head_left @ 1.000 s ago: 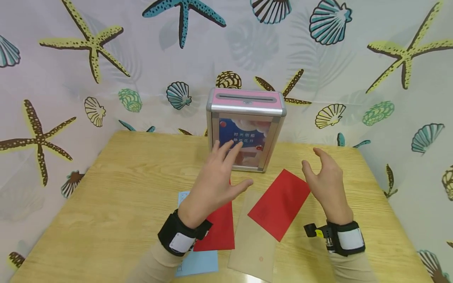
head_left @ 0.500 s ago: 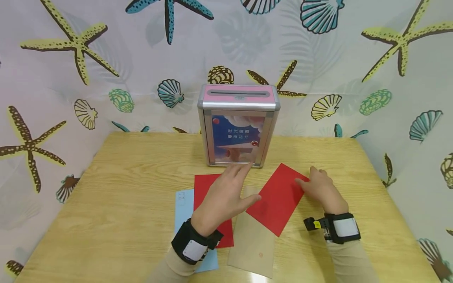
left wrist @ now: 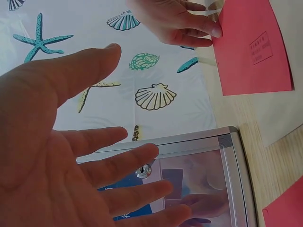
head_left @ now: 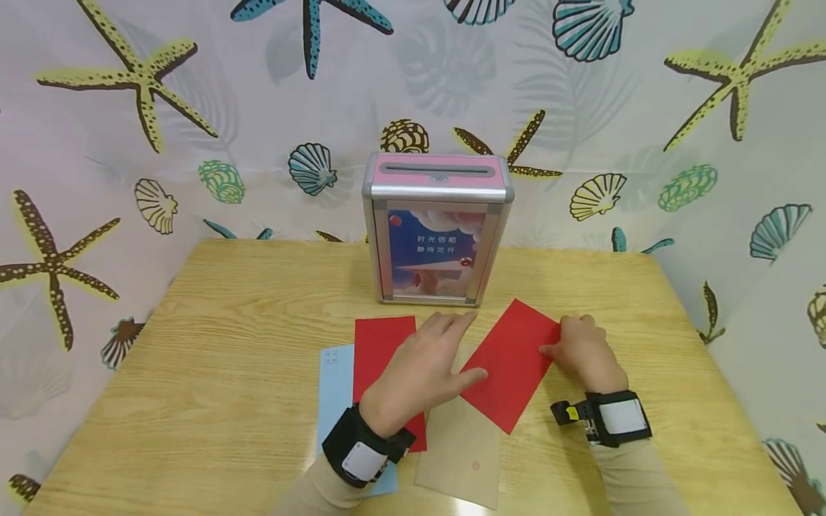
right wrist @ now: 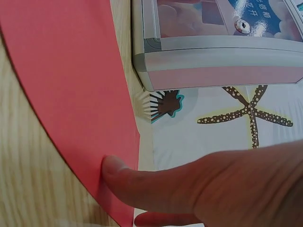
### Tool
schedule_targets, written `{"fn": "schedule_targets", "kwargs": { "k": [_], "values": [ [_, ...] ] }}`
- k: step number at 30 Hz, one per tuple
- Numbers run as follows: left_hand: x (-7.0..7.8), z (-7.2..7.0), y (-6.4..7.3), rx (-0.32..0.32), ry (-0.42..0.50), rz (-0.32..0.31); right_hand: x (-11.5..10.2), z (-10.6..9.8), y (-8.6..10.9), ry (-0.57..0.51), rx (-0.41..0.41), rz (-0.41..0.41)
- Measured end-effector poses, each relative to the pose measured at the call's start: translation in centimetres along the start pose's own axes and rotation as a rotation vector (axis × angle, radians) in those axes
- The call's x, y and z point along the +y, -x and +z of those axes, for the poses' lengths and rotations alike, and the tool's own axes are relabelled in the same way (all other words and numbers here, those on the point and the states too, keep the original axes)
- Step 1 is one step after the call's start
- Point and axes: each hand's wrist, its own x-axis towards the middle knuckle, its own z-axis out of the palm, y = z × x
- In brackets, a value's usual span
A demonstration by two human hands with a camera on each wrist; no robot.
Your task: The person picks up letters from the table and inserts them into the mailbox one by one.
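Note:
My right hand (head_left: 587,355) pinches the right edge of a red envelope (head_left: 513,365), its thumb on the upper face. In the right wrist view, the thumb (right wrist: 142,182) presses the red paper (right wrist: 71,94), which bows slightly; most other fingers are hidden. My left hand (head_left: 419,369) hovers palm down with its fingers spread, holding nothing. Under it lies a second red envelope (head_left: 383,340) on a light blue envelope (head_left: 332,401). A tan envelope (head_left: 458,451) lies partly under the gripped red one, whose small printed stamp shows in the left wrist view.
A silver-framed box (head_left: 432,251) with a pink slotted top (head_left: 439,170) and a lock on its front stands upright behind the envelopes. Everything rests on a wooden table (head_left: 245,344). A shell-and-starfish patterned cloth (head_left: 258,107) hangs behind and at the sides.
My right hand has come down and left onto the red envelope's edge and taken hold of it. The left hand has moved right and slightly down. The head view has shifted a little.

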Motion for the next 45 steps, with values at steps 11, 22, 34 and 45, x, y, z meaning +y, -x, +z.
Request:
{"fn": "schedule_targets", "kwargs": {
  "k": [11,22,34,45],
  "values": [
    [-0.1,0.5,-0.2,-0.032,0.004,-0.019,0.7,-0.1,-0.2,-0.021,-0.005,0.037],
    [-0.1,1.0,-0.3,-0.085,0.010,-0.022,1.0,-0.2,-0.7,-0.141,-0.036,0.004],
    [-1.5,1.1,-0.6,-0.093,0.105,-0.117,-0.1,-1.8,-0.1,-0.257,0.174,-0.243],
    [-1.4,1.1,-0.9,0.101,0.388,-0.042,-3.2,-4.3,3.7,-0.594,0.219,-0.421]
  ]
}}
